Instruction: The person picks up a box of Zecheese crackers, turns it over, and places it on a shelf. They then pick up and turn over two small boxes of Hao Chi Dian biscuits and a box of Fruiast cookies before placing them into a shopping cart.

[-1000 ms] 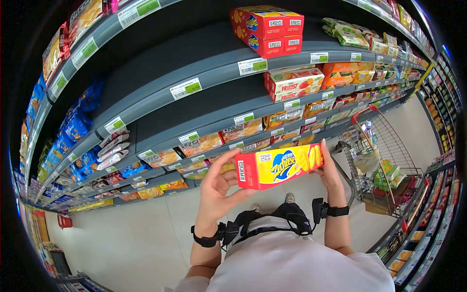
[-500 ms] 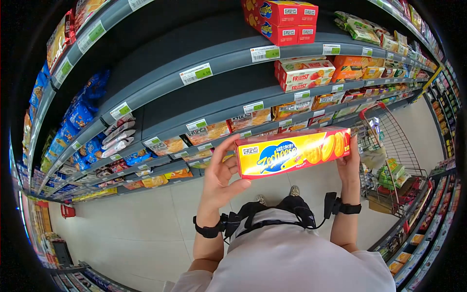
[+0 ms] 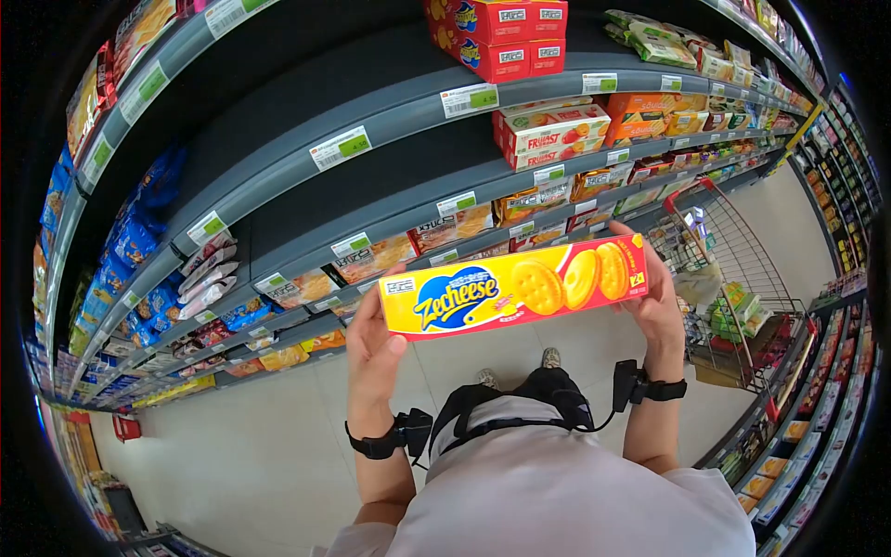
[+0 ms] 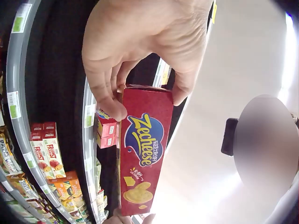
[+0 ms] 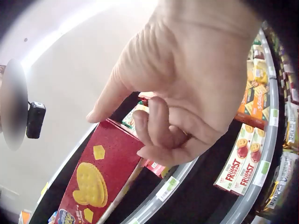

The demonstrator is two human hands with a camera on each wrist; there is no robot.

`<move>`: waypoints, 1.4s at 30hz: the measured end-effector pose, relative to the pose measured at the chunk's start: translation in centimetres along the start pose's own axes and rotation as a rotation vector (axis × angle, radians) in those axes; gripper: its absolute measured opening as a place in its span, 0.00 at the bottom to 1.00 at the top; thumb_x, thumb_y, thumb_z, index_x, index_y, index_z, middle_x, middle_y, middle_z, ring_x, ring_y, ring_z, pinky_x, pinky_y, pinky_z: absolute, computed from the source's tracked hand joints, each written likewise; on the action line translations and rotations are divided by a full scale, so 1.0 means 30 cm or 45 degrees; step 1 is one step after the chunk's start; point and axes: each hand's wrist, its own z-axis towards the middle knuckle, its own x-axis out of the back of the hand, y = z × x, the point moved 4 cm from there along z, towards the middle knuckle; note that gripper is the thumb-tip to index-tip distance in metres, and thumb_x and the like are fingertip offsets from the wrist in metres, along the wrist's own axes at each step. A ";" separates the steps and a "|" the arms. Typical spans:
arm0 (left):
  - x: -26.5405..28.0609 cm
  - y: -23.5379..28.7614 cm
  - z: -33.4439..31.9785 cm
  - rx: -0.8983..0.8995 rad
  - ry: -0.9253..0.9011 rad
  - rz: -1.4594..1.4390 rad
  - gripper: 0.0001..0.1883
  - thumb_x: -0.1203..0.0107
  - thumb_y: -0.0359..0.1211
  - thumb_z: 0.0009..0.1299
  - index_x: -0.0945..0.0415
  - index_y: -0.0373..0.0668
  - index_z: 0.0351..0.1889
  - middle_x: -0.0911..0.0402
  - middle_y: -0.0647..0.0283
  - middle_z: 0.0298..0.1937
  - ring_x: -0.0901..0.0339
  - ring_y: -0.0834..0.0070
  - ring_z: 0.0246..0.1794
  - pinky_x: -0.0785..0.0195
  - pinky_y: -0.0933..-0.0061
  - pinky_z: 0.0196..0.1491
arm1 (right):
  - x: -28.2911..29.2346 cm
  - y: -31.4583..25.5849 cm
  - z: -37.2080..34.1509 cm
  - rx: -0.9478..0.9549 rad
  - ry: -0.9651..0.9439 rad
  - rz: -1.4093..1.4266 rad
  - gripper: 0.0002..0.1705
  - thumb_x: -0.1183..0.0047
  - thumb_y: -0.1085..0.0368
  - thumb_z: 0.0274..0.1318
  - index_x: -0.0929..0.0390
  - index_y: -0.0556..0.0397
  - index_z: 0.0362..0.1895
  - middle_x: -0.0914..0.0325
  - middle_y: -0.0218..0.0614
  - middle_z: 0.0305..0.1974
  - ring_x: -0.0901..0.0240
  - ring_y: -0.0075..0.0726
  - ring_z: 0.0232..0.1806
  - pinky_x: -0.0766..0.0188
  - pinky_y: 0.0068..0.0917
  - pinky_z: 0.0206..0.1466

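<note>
A long yellow and red Zecheese cracker box is held level in front of the chest, its yellow printed face turned up to the head view. The left hand grips its left end, thumb on the near edge and fingers round the far side. At the other end the right hand holds the box, fingers bent behind it. In the left wrist view the box's red side shows between thumb and fingers. The right wrist view has the thumb on the box's edge and the other fingers curled at its end.
Ahead, a grey shelf carries stacked red cracker boxes and, one level lower, white Fruiast boxes. Blue snack bags fill the left side. A wire shopping cart with green packs inside stands at the right.
The cracker box has turned from showing its red barcode end to showing its full yellow face. Both hands have shifted with it, the left hand lately moving left.
</note>
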 end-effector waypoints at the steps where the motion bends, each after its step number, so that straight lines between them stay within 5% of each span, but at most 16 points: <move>1: 0.008 -0.001 -0.001 0.016 0.002 -0.031 0.44 0.34 0.42 0.56 0.42 0.31 0.68 0.39 0.51 0.70 0.37 0.66 0.68 0.47 0.65 0.69 | -0.001 0.001 -0.005 -0.026 -0.053 0.002 0.61 0.25 0.58 0.35 0.50 0.62 0.70 0.25 0.33 0.52 0.23 0.19 0.38 0.28 0.16 0.31; 2: 0.015 0.001 0.000 0.004 -0.025 -0.008 0.42 0.36 0.42 0.58 0.41 0.32 0.67 0.39 0.52 0.70 0.33 0.67 0.64 0.36 0.66 0.62 | -0.019 -0.009 -0.008 -0.069 0.036 -0.012 0.58 0.26 0.65 0.33 0.47 0.61 0.69 0.26 0.33 0.55 0.23 0.21 0.41 0.27 0.18 0.36; 5: 0.029 -0.006 -0.015 0.020 0.009 -0.039 0.42 0.34 0.43 0.58 0.39 0.32 0.66 0.29 0.54 0.62 0.25 0.71 0.53 0.28 0.70 0.47 | 0.016 0.029 -0.013 -0.013 0.089 0.041 0.53 0.27 0.68 0.35 0.43 0.61 0.67 0.25 0.32 0.53 0.24 0.21 0.43 0.28 0.16 0.42; 6: 0.034 -0.015 -0.013 0.017 0.007 -0.043 0.42 0.34 0.43 0.58 0.39 0.32 0.66 0.29 0.54 0.62 0.25 0.71 0.53 0.28 0.70 0.47 | 0.023 0.038 -0.017 0.032 0.085 0.024 0.46 0.28 0.63 0.37 0.37 0.61 0.61 0.24 0.30 0.50 0.25 0.18 0.44 0.28 0.15 0.42; 8: 0.045 -0.027 -0.013 -0.020 -0.001 0.012 0.41 0.31 0.46 0.56 0.34 0.30 0.62 0.21 0.60 0.49 0.23 0.77 0.37 0.30 0.75 0.34 | 0.027 0.046 -0.008 0.037 0.117 -0.025 0.43 0.28 0.58 0.39 0.35 0.60 0.59 0.24 0.28 0.48 0.25 0.16 0.41 0.30 0.14 0.38; 10: 0.034 -0.014 -0.013 -0.028 0.014 0.078 0.41 0.30 0.48 0.55 0.32 0.30 0.60 0.19 0.61 0.44 0.24 0.78 0.33 0.31 0.77 0.33 | 0.047 0.053 -0.014 -0.022 0.189 -0.139 0.39 0.33 0.44 0.43 0.30 0.57 0.52 0.24 0.26 0.43 0.28 0.10 0.36 0.37 0.08 0.28; 20: 0.061 -0.029 -0.023 -0.044 0.102 0.250 0.39 0.30 0.56 0.52 0.25 0.33 0.49 0.21 0.69 0.32 0.27 0.84 0.27 0.35 0.83 0.29 | 0.012 0.025 -0.026 -0.131 0.242 -0.194 0.43 0.39 0.34 0.46 0.28 0.57 0.54 0.24 0.22 0.33 0.33 0.10 0.25 0.45 0.12 0.21; 26: 0.029 -0.004 -0.019 -0.072 0.161 0.308 0.41 0.32 0.61 0.52 0.27 0.35 0.49 0.23 0.70 0.33 0.28 0.85 0.30 0.38 0.84 0.29 | 0.030 0.053 -0.030 -0.210 0.150 -0.229 0.46 0.44 0.28 0.46 0.26 0.58 0.52 0.28 0.23 0.24 0.34 0.15 0.21 0.42 0.16 0.23; 29: 0.017 0.011 -0.025 -0.060 0.154 0.299 0.41 0.32 0.60 0.52 0.29 0.36 0.51 0.22 0.69 0.37 0.26 0.83 0.35 0.34 0.81 0.36 | 0.034 0.070 -0.022 -0.146 0.108 -0.294 0.46 0.44 0.28 0.47 0.27 0.57 0.54 0.23 0.27 0.32 0.28 0.19 0.30 0.34 0.18 0.33; 31: 0.011 0.015 -0.026 -0.081 0.136 0.293 0.41 0.31 0.59 0.52 0.29 0.36 0.52 0.23 0.67 0.40 0.26 0.81 0.39 0.33 0.79 0.41 | 0.031 0.075 -0.012 -0.007 0.193 -0.231 0.48 0.44 0.28 0.47 0.28 0.57 0.56 0.22 0.33 0.44 0.27 0.24 0.45 0.33 0.24 0.51; 32: 0.008 0.018 -0.026 -0.101 0.111 0.279 0.41 0.31 0.58 0.52 0.29 0.37 0.52 0.23 0.66 0.43 0.26 0.79 0.44 0.33 0.78 0.46 | 0.042 0.078 -0.018 -0.051 0.144 -0.162 0.48 0.42 0.31 0.47 0.29 0.58 0.59 0.26 0.36 0.53 0.32 0.27 0.56 0.41 0.28 0.63; 36: 0.030 -0.006 -0.025 -0.122 0.084 0.266 0.42 0.30 0.55 0.52 0.31 0.36 0.56 0.25 0.62 0.51 0.29 0.75 0.55 0.36 0.74 0.56 | 0.031 0.058 -0.004 -0.007 0.143 -0.136 0.44 0.41 0.37 0.50 0.30 0.57 0.60 0.25 0.36 0.52 0.30 0.28 0.55 0.39 0.27 0.62; 39: -0.005 0.008 0.000 -0.195 0.146 0.249 0.45 0.30 0.54 0.53 0.35 0.34 0.61 0.30 0.58 0.60 0.32 0.71 0.61 0.37 0.70 0.60 | -0.018 0.014 0.029 0.123 0.106 -0.164 0.40 0.43 0.43 0.53 0.32 0.58 0.62 0.23 0.34 0.48 0.26 0.25 0.47 0.31 0.24 0.51; 42: -0.044 0.028 0.009 -0.214 0.158 0.242 0.47 0.31 0.51 0.56 0.40 0.33 0.66 0.34 0.55 0.65 0.34 0.69 0.63 0.39 0.67 0.64 | -0.030 0.011 0.030 0.044 0.301 -0.186 0.34 0.49 0.47 0.59 0.31 0.59 0.61 0.23 0.27 0.33 0.27 0.15 0.28 0.33 0.16 0.23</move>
